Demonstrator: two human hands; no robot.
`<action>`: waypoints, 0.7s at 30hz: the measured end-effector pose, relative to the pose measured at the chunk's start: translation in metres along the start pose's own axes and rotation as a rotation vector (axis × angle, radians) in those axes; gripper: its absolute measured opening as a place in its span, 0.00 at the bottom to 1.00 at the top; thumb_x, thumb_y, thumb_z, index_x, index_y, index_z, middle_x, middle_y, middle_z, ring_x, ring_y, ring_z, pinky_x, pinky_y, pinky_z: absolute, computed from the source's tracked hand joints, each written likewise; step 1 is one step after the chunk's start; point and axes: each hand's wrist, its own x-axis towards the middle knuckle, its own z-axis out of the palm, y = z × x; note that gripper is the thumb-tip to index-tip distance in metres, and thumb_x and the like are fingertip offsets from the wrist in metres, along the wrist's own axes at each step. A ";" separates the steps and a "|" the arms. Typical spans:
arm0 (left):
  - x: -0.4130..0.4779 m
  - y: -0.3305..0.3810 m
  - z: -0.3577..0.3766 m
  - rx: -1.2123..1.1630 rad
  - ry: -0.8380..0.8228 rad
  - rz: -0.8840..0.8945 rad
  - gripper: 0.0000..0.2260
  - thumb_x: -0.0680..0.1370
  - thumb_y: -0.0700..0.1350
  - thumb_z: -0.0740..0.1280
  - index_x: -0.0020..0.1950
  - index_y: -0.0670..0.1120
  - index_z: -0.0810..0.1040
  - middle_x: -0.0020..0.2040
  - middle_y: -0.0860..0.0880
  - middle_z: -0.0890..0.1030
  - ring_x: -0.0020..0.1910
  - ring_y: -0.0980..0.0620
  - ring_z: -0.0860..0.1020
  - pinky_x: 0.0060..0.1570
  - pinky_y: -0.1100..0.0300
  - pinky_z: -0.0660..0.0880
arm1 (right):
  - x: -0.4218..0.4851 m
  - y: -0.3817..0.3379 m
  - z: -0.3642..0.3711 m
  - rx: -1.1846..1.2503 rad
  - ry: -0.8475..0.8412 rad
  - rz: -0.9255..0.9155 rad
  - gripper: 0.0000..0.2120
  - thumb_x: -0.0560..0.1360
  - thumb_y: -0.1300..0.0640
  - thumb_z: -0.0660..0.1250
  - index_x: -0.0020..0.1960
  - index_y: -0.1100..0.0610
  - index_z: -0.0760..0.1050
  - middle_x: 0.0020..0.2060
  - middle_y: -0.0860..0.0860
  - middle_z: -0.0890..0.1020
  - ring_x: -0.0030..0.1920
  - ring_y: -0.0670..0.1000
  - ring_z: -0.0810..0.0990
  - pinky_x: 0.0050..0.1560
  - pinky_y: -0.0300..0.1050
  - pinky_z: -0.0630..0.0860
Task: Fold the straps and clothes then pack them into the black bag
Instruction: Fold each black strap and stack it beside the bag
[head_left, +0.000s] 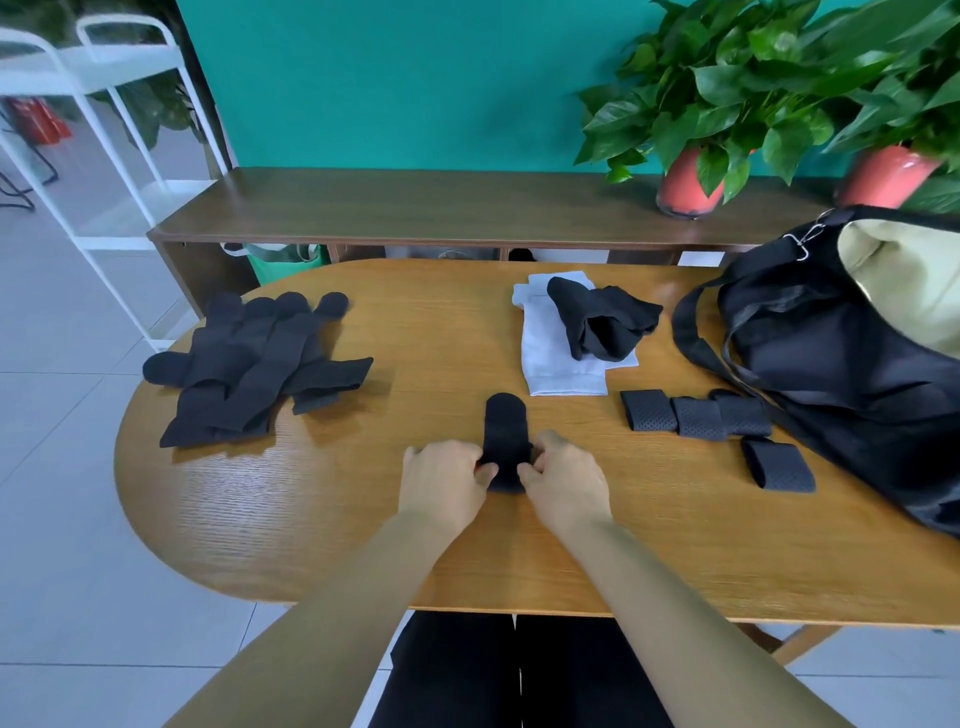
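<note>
Fingers of the left hand and fingers of the right hand are curled inward and pinch the near end of a black strap from either side. Its rounded far end lies flat on the table, pointing away from the person. The near end looks doubled over under the fingertips, so this is probably the start of a fold, though the hands hide the exact crease.

Just to the right lie four folded straps, three in a touching row and one nearer, beside the black bag, which sits open at the right edge and shows a pale lining. Beyond the hands is a white garment lying flat with a crumpled black garment on top. At far left lies a pile of unfolded straps, overlapping loosely.

By my judgement the task is under halfway. Four straps are folded and one is in hand, while the left pile and at least the black garment are left to fold. Nothing can be seen packed in the bag.
</note>
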 end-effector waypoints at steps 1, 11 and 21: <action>0.001 0.000 0.001 0.009 0.009 -0.001 0.13 0.80 0.53 0.61 0.39 0.48 0.74 0.38 0.51 0.78 0.42 0.50 0.76 0.53 0.55 0.65 | 0.001 0.000 0.000 0.005 0.005 0.001 0.13 0.76 0.57 0.63 0.61 0.55 0.72 0.49 0.52 0.79 0.47 0.52 0.78 0.42 0.44 0.75; 0.001 -0.009 0.012 -0.037 0.138 0.296 0.14 0.78 0.43 0.65 0.63 0.49 0.78 0.61 0.54 0.76 0.61 0.50 0.72 0.55 0.58 0.67 | 0.003 0.003 0.006 0.011 0.018 -0.141 0.19 0.77 0.60 0.62 0.68 0.56 0.71 0.62 0.52 0.73 0.59 0.52 0.74 0.56 0.45 0.74; 0.008 -0.008 -0.006 0.164 -0.057 0.355 0.24 0.75 0.52 0.64 0.71 0.53 0.69 0.70 0.56 0.69 0.68 0.53 0.65 0.63 0.58 0.60 | 0.009 0.003 -0.005 -0.105 -0.108 -0.189 0.16 0.79 0.55 0.60 0.64 0.57 0.73 0.61 0.50 0.70 0.63 0.50 0.67 0.59 0.41 0.69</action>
